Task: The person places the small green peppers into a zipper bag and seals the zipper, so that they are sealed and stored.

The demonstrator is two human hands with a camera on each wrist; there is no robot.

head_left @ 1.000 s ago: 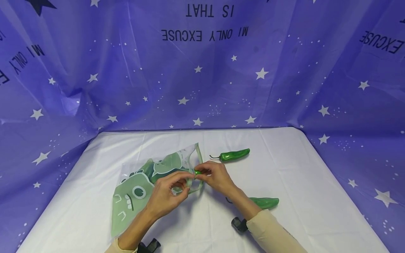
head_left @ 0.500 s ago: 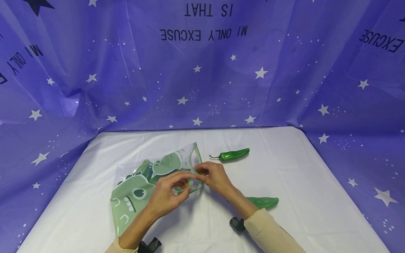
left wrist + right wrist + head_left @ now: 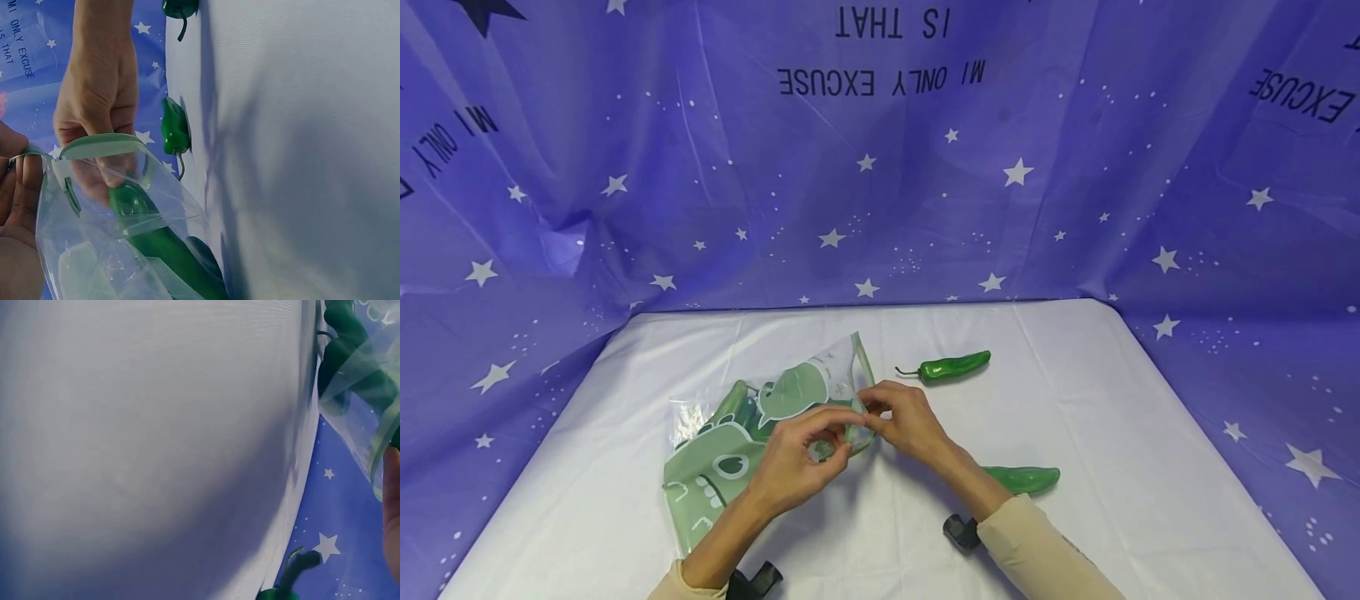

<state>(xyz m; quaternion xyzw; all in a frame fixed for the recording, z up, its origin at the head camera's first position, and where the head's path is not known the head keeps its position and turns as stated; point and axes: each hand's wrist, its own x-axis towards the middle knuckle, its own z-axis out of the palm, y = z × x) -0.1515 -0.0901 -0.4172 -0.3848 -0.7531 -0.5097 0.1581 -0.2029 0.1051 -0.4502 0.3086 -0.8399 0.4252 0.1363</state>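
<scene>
1. Your left hand (image 3: 801, 462) pinches the green mouth strip of the plastic bag (image 3: 741, 433), fingers curled on the rim; the left wrist view shows the rim (image 3: 100, 145) arched up.

2. Your right hand (image 3: 904, 421) meets it at the same opening, fingers curled at the rim. It looks to be pressing a green pepper (image 3: 165, 244) inward, and that pepper shows through the clear film, well inside the bag. Whether the right fingers touch the pepper or only the rim, I cannot tell.

3. The bag lies on the white table (image 3: 1075, 400), left of centre, its printed cartoon side up and its mouth toward the middle.

4. What could go wrong, as I judge it: the film is thin and slack, so if your left pinch loosens, the mouth may collapse and the pepper could catch on the rim or slide back out.

5. Pushing hard against the bag with only a rim pinch to anchor it could drag the whole bag across the smooth cloth.

6. Two more green peppers lie loose: a far pepper (image 3: 951, 367) just beyond your right hand, and a near pepper (image 3: 1026, 479) beside your right forearm, partly hidden by it.

7. Your right sleeve (image 3: 1037, 546) lies close to the near pepper and could nudge it.

8. Purple star-printed cloth (image 3: 880, 183) walls the table on three sides.
</scene>
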